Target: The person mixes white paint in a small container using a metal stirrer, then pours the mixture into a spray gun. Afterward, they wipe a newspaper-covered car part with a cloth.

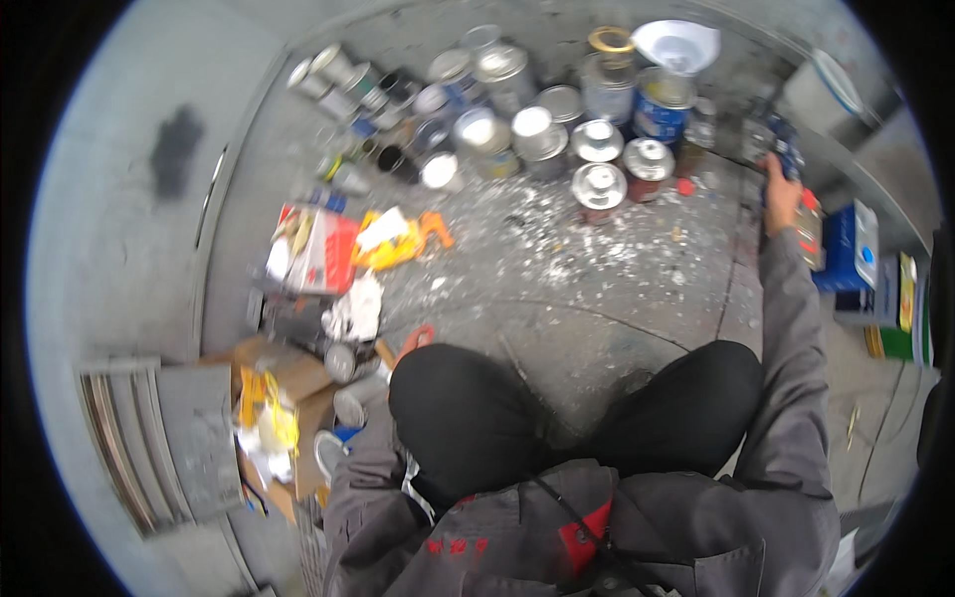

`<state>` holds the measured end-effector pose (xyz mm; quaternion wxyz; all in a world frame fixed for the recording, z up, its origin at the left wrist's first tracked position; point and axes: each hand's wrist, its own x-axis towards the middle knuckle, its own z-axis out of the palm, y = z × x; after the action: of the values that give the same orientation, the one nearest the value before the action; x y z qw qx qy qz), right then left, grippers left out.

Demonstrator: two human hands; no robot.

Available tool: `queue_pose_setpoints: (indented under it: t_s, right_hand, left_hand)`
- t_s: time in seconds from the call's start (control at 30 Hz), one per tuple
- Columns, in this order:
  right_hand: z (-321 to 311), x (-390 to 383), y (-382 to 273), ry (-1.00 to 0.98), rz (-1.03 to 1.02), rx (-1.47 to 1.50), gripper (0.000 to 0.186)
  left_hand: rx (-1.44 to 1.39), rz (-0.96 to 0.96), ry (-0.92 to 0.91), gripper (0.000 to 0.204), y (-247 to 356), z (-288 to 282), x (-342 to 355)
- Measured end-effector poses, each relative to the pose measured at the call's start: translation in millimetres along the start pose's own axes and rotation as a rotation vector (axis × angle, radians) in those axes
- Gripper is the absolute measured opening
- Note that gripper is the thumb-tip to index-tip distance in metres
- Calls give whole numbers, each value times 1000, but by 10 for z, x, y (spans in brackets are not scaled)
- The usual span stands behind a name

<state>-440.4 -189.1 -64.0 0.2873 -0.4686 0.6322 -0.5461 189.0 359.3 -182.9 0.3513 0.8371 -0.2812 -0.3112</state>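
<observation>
My right hand [783, 195] reaches out to the far right, its fingers closed round a small dark blue and grey object [786, 147] that is too blurred to name. Just below that hand stands a tin with a red cap [808, 227], and beside it a blue canister [851, 247]. My left sleeve [370, 473] comes down at the lower left, but the hand itself does not show; my knee and the clutter there may hide it. Near that sleeve lie a round tin [350, 408] and an open cardboard box [313, 393] with yellow and white wrappings.
Several paint cans, including silver-lidded ones [599, 186] and a blue one [661, 117], crowd the back of the paint-spattered grey floor [557, 254]. A red and white box [316, 249] and an orange bag [386, 244] lie left. A white bucket [821, 92] stands at the far right.
</observation>
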Motion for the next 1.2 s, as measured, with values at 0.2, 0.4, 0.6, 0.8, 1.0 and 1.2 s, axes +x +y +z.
queue_pose_setpoints:
  t_s: [0.2, 0.4, 0.6, 0.8, 1.0, 1.2]
  right_hand:
    - [-150, 77, 283, -106, -195, -377, 37]
    - [-508, -561, 486, -117, -439, -353, 58]
    - [-1335, -1816, 715, -415, -103, -705, 53]
    - [-1469, -2336, -113, -717, 608, -300, 38]
    - [-355, -2401, -1906, -671, 316, -173, 37]
    - [669, -3033, -2126, -1163, -591, -669, 40]
  left_hand:
    - [-143, -264, -27, 51, 54, 115, 88]
    - [533, 348, -78, 72, 388, 157, 401]
    - [667, 408, -107, 78, 753, 156, 819]
    - [835, 434, -208, 81, 680, 46, 1097]
    - [317, 405, -186, 56, 705, -26, 1228]
    - [66, 421, -331, 25, 1449, 19, 1420]
